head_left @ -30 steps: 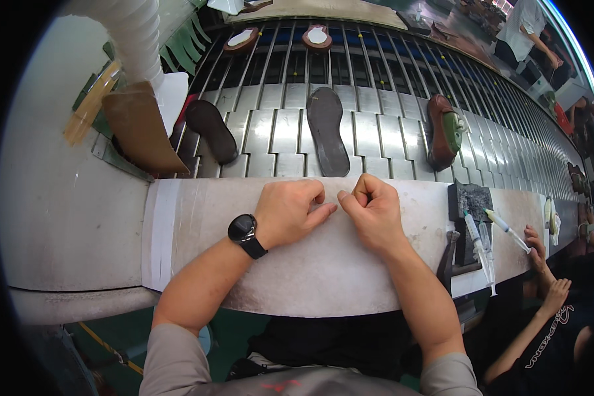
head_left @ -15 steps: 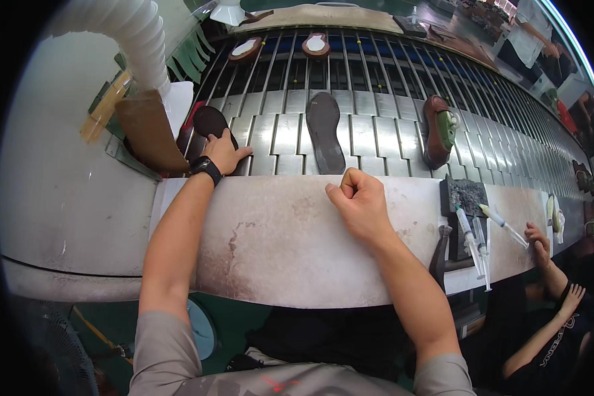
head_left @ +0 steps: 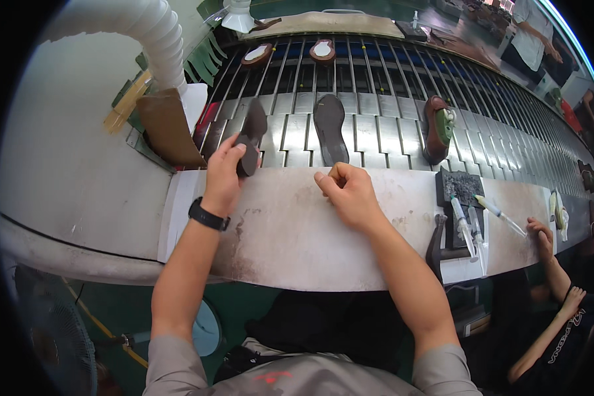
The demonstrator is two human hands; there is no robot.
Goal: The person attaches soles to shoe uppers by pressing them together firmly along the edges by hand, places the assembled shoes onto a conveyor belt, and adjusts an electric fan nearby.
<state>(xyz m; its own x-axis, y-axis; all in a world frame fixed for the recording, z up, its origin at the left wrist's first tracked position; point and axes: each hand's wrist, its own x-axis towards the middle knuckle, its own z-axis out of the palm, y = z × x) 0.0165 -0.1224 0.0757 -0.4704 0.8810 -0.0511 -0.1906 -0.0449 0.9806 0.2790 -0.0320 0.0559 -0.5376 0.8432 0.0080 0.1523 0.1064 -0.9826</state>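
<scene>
My left hand (head_left: pixel 226 173) is closed around the heel end of a dark brown shoe sole (head_left: pixel 255 122), which it holds tilted on edge above the near side of the metal slat conveyor (head_left: pixel 389 125). A second dark shoe sole (head_left: pixel 330 129) lies flat on the slats, its heel end toward me. Just in front of that heel is my right hand (head_left: pixel 351 196), over the stained white work surface (head_left: pixel 290 231). Its fingers are curled in with the thumb against them; anything inside them is hidden.
On the conveyor, a brown shoe (head_left: pixel 437 130) lies to the right, and two brown shoe pieces with white insides (head_left: pixel 323 51) sit farther back. A hammer (head_left: pixel 437 247), several syringes (head_left: pixel 463 228) and a dark block (head_left: pixel 459 185) occupy the right. A co-worker's hand (head_left: pixel 541 239) rests beyond them.
My left hand has picked the left sole up off the conveyor, drawn it nearer and turned it on edge. My right hand stays closed near the middle sole's heel. The view has shifted slightly.
</scene>
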